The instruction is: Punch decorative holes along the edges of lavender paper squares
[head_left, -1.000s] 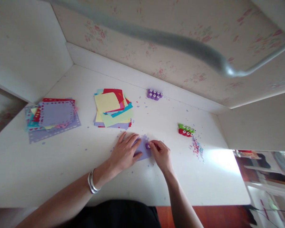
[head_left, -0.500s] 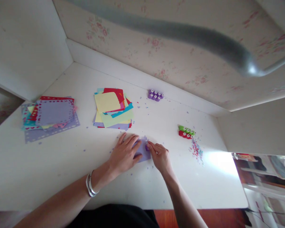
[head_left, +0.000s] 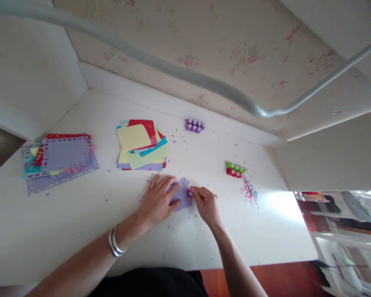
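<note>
A small lilac sheet of paper [head_left: 183,199] lies flat on the white desk, with punched holes along its far edge. My left hand [head_left: 158,199] rests on the sheet's left part, fingers spread. At the sheet's right edge, my right hand [head_left: 207,204] pinches a small purple paper punch [head_left: 189,193] between thumb and fingers; the fingers hide part of it. Tiny lilac paper bits lie around the sheet.
Loose coloured paper [head_left: 134,138] is stacked beyond my left hand. Further left lies a pile of hole-edged sheets [head_left: 66,153]. Purple punches [head_left: 194,126] stand at the back, green and red punches [head_left: 235,169] at right, beside a heap of paper confetti [head_left: 250,192].
The purple punch sits slightly lower along the sheet's right edge, my right hand still on it. My left hand stays on the paper. The whole view has shifted a little.
</note>
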Motion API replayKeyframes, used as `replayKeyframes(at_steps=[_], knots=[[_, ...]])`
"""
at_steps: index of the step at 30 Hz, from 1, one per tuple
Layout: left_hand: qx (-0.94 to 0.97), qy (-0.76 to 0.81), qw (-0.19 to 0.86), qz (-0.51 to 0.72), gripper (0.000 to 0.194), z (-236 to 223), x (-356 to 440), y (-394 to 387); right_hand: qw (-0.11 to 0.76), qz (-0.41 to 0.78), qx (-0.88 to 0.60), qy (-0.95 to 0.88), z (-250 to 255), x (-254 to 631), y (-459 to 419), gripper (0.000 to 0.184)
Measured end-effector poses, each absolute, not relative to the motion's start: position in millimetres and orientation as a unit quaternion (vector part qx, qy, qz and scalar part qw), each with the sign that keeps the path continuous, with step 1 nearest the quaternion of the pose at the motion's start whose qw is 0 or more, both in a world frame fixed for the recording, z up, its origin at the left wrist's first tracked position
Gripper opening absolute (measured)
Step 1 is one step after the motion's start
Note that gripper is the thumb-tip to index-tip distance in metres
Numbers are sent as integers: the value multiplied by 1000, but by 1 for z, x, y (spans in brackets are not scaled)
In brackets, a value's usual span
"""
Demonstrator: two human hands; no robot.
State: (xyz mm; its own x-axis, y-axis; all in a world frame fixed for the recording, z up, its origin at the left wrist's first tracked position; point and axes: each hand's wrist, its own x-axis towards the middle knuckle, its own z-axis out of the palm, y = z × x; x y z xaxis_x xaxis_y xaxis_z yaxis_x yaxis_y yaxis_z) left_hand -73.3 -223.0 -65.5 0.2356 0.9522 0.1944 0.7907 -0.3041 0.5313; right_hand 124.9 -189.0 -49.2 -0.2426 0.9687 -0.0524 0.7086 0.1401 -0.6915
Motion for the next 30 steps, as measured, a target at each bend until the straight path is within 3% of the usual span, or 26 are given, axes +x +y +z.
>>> replayKeyframes(at_steps=[8, 15, 24, 27, 30], knots=[[773, 564, 160, 240, 38, -69, -74, -223, 218, 248, -615, -716, -38, 159, -194, 32], [777, 565, 150, 234, 36, -65, -72, -221, 182, 196, -621, -737, -32, 159, -196, 21], [788, 558, 133, 222, 35, -68, -73, -220, 211, 298, -630, -685, -19, 196, -168, 17], [788, 559, 132, 219, 36, -69, -73, -221, 260, 289, -675, -627, -14, 230, -135, 23], [789, 560, 130, 218, 36, -69, -73, -221, 267, 194, -724, -606, -10, 268, -92, 43]])
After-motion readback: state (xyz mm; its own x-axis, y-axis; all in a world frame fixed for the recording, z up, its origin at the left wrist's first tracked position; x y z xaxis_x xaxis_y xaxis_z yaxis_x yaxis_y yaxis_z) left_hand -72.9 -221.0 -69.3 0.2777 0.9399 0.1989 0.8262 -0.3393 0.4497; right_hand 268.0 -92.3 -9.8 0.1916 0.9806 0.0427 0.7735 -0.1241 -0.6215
